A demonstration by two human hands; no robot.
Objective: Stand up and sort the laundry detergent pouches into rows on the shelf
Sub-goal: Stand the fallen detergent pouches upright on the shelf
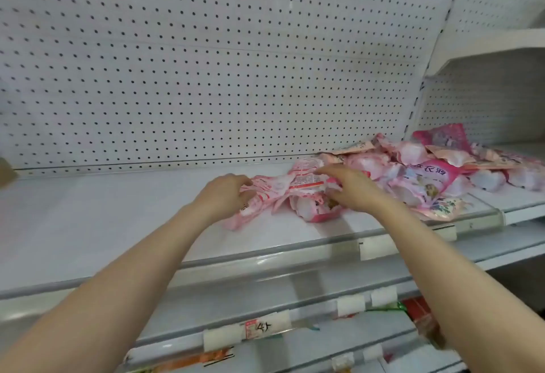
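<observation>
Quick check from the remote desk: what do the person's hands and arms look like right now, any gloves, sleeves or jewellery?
Both arms are bare from hand to the frame's lower edge, no sleeves visible. The left hand and right hand wear no gloves. No watch, bracelet or ring shows. Fingernails are too blurred to judge.

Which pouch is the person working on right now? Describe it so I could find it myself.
Start at the white pegboard wall and drop to the shelf below it. Left of the pink pile of pouches lies a small cluster apart from it. The pouch is the one with red-and-white print facing up, gripped between the left hand and right hand.
</observation>
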